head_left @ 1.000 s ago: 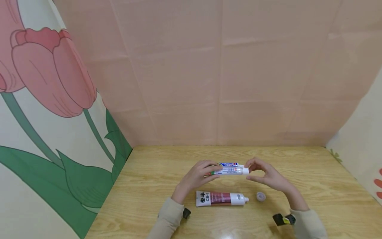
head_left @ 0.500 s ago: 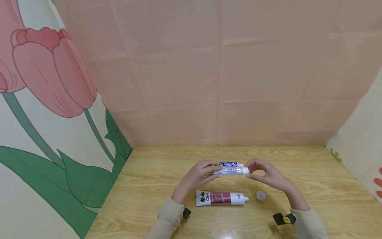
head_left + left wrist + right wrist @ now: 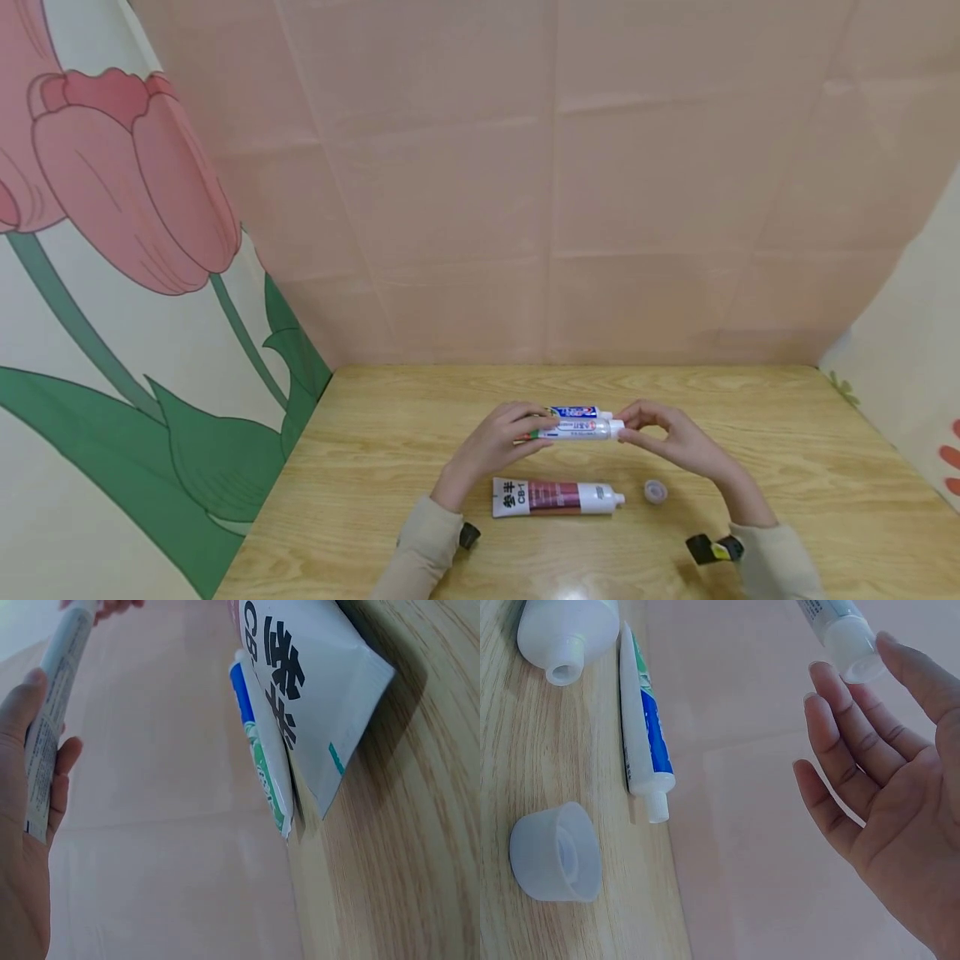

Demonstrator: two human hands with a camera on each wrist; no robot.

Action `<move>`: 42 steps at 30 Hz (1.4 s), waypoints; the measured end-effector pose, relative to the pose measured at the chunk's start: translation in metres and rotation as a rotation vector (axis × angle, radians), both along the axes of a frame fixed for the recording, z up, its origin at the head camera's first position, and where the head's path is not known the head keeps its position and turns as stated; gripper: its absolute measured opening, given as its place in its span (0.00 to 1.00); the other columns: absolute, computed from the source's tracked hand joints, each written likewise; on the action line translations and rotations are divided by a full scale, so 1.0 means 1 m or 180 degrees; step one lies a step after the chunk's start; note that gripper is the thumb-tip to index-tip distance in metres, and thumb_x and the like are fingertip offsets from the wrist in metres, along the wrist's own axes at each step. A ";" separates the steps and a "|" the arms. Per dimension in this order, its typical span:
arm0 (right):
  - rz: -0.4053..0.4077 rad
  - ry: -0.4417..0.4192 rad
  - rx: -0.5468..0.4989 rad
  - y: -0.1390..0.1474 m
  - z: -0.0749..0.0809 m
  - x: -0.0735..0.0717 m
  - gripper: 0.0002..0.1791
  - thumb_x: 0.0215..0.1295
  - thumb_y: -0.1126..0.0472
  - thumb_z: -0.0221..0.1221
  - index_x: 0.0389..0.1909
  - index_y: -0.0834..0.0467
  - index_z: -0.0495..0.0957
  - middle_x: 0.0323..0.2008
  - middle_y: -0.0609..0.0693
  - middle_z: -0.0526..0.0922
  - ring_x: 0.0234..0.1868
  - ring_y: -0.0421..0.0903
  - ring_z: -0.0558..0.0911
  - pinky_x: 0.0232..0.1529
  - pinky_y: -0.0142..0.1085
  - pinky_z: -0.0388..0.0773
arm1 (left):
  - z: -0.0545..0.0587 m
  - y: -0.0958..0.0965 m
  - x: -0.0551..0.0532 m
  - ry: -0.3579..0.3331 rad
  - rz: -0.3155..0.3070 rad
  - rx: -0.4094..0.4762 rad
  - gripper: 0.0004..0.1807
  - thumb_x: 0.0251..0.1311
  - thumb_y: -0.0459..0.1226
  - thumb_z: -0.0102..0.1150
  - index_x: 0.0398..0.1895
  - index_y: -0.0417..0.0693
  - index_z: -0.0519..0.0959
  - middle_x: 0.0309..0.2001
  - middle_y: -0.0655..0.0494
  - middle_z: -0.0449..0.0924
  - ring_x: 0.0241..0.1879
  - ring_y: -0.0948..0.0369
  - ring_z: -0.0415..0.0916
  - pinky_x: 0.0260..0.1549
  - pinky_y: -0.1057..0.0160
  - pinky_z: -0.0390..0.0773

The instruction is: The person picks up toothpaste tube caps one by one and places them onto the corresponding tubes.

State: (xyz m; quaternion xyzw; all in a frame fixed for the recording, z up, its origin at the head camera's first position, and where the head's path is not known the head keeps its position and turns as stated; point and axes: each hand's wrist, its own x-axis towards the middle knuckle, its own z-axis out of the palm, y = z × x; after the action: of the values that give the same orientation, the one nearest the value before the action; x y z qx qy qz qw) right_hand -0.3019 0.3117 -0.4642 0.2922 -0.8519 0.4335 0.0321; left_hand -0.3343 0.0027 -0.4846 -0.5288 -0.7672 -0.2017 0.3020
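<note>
My left hand (image 3: 495, 437) grips a white toothpaste tube (image 3: 577, 429) by its tail end, above the table, its capped end pointing right. At that end, my right hand (image 3: 678, 437) pinches the white cap (image 3: 853, 651) between thumb and fingertips. Just behind the held tube in the head view lies a blue, green and white toothpaste tube (image 3: 646, 727), its narrow nozzle bare. Nearer to me lies a larger maroon and white toothpaste tube (image 3: 555, 498), also uncapped. A loose translucent white cap (image 3: 656, 492) stands to the right of its nozzle.
The wood-grain table (image 3: 375, 467) meets a pinkish cloth backdrop (image 3: 555, 208) at its far edge. A panel with printed tulips (image 3: 135, 183) borders the left side. Dark wrist devices (image 3: 712, 550) sit by both sleeves.
My right thumb has moved up against the cap, and the fingers have shifted slightly around it. My left hand and the tubes and cap on the table stay where they were.
</note>
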 end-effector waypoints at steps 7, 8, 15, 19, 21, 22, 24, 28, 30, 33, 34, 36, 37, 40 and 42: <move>0.0095 0.0000 0.0020 0.001 -0.005 -0.005 0.08 0.69 0.63 0.51 0.37 0.50 0.78 0.29 0.43 0.82 0.34 0.39 0.79 0.37 0.32 0.76 | -0.001 0.000 0.001 -0.0020 0.0022 -0.0003 0.20 0.55 0.43 0.63 0.53 0.53 0.77 0.49 0.60 0.77 0.49 0.67 0.72 0.56 0.74 0.67; 0.0113 0.0012 0.0017 0.002 -0.006 -0.006 0.08 0.69 0.63 0.50 0.37 0.50 0.78 0.29 0.43 0.83 0.33 0.40 0.79 0.37 0.32 0.76 | -0.001 0.000 0.001 -0.0023 0.0020 -0.0002 0.20 0.55 0.43 0.62 0.53 0.53 0.77 0.49 0.60 0.77 0.49 0.67 0.72 0.56 0.74 0.67; 0.0087 0.0011 0.0020 0.003 -0.010 -0.008 0.08 0.69 0.61 0.50 0.37 0.48 0.78 0.28 0.42 0.83 0.32 0.39 0.79 0.37 0.33 0.77 | 0.001 0.000 0.001 0.0007 0.0007 -0.0004 0.19 0.58 0.45 0.60 0.52 0.54 0.77 0.49 0.59 0.77 0.49 0.67 0.72 0.56 0.74 0.68; 0.0076 0.0020 0.0050 0.003 -0.010 -0.007 0.08 0.69 0.60 0.50 0.38 0.47 0.78 0.28 0.39 0.82 0.32 0.39 0.79 0.37 0.33 0.77 | 0.002 0.000 0.002 0.0011 0.0018 -0.0017 0.19 0.59 0.46 0.58 0.53 0.53 0.77 0.49 0.59 0.77 0.50 0.67 0.72 0.56 0.74 0.67; 0.0054 0.0019 0.0053 0.003 -0.009 -0.007 0.08 0.69 0.60 0.50 0.38 0.48 0.79 0.27 0.38 0.82 0.32 0.39 0.79 0.36 0.34 0.77 | 0.002 0.000 0.002 -0.0004 0.0015 -0.0012 0.19 0.58 0.45 0.59 0.52 0.53 0.77 0.49 0.59 0.77 0.50 0.67 0.72 0.57 0.74 0.67; 0.0044 0.0021 0.0056 0.003 -0.009 -0.007 0.08 0.69 0.60 0.50 0.39 0.48 0.79 0.28 0.39 0.82 0.32 0.39 0.79 0.36 0.34 0.77 | 0.002 0.000 0.002 -0.0011 0.0016 -0.0011 0.19 0.58 0.45 0.59 0.52 0.53 0.77 0.49 0.59 0.77 0.50 0.67 0.72 0.57 0.74 0.67; 0.0018 0.0048 0.0073 0.004 -0.009 -0.006 0.09 0.69 0.60 0.51 0.42 0.49 0.79 0.30 0.40 0.83 0.33 0.38 0.79 0.36 0.34 0.77 | 0.003 0.000 0.003 -0.0024 0.0018 -0.0010 0.19 0.58 0.45 0.60 0.52 0.53 0.77 0.49 0.59 0.77 0.50 0.67 0.72 0.57 0.74 0.67; 0.0000 0.0164 0.0088 0.006 -0.010 -0.006 0.13 0.66 0.60 0.55 0.51 0.50 0.76 0.40 0.41 0.81 0.38 0.37 0.78 0.38 0.32 0.77 | 0.004 0.000 0.003 -0.0025 0.0033 -0.0014 0.19 0.57 0.44 0.61 0.52 0.53 0.78 0.49 0.59 0.77 0.50 0.67 0.72 0.56 0.74 0.67; 0.0035 0.0249 0.0075 0.006 -0.010 -0.006 0.18 0.62 0.61 0.59 0.54 0.50 0.73 0.45 0.43 0.79 0.39 0.38 0.77 0.40 0.31 0.76 | 0.004 0.000 0.003 -0.0020 0.0026 -0.0008 0.20 0.55 0.43 0.63 0.52 0.53 0.78 0.49 0.59 0.77 0.50 0.66 0.73 0.56 0.74 0.68; 0.0095 0.0349 0.0029 0.004 -0.007 -0.004 0.23 0.57 0.63 0.63 0.54 0.51 0.72 0.46 0.45 0.78 0.39 0.40 0.78 0.43 0.30 0.75 | 0.004 -0.001 0.003 0.0000 0.0014 0.0003 0.21 0.53 0.42 0.65 0.51 0.52 0.78 0.49 0.59 0.78 0.49 0.66 0.73 0.56 0.74 0.68; 0.0110 0.0385 0.0025 0.003 -0.005 -0.003 0.23 0.56 0.64 0.64 0.54 0.53 0.72 0.45 0.46 0.78 0.38 0.41 0.78 0.43 0.30 0.75 | 0.004 -0.001 0.003 0.0003 0.0017 0.0002 0.20 0.53 0.42 0.64 0.51 0.52 0.78 0.49 0.59 0.78 0.49 0.66 0.73 0.56 0.74 0.68; 0.0114 0.0416 -0.0009 -0.001 0.000 0.001 0.22 0.55 0.65 0.65 0.52 0.55 0.73 0.44 0.47 0.78 0.38 0.44 0.78 0.43 0.29 0.74 | 0.003 -0.001 0.003 0.0017 0.0022 0.0001 0.19 0.56 0.44 0.62 0.51 0.52 0.78 0.49 0.59 0.78 0.49 0.67 0.73 0.56 0.74 0.68; 0.0106 0.0416 -0.0015 -0.002 0.003 0.003 0.21 0.54 0.65 0.65 0.50 0.56 0.73 0.43 0.47 0.78 0.37 0.45 0.79 0.43 0.28 0.74 | 0.003 -0.001 0.003 0.0022 0.0024 0.0000 0.19 0.57 0.45 0.61 0.51 0.52 0.78 0.49 0.59 0.78 0.49 0.67 0.73 0.56 0.74 0.68; 0.0097 0.0390 -0.0041 -0.006 0.012 0.008 0.18 0.54 0.67 0.64 0.46 0.58 0.74 0.40 0.48 0.79 0.37 0.47 0.79 0.42 0.27 0.74 | 0.002 0.000 0.002 0.0033 0.0012 0.0010 0.18 0.60 0.47 0.57 0.51 0.52 0.78 0.49 0.59 0.78 0.49 0.67 0.73 0.56 0.74 0.67; 0.0103 0.0404 -0.0060 -0.007 0.013 0.009 0.17 0.54 0.67 0.65 0.45 0.58 0.75 0.39 0.48 0.79 0.36 0.47 0.79 0.42 0.26 0.74 | 0.002 0.000 0.001 0.0048 -0.0005 0.0018 0.18 0.60 0.47 0.56 0.51 0.52 0.78 0.49 0.59 0.78 0.49 0.67 0.73 0.56 0.74 0.68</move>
State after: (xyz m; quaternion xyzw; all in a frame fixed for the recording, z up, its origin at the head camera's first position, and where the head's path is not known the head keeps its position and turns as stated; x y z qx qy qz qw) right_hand -0.2926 0.3049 -0.4512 0.3325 -0.8392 0.4226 0.0817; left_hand -0.3329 0.0028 -0.4825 -0.5301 -0.7639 -0.2002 0.3090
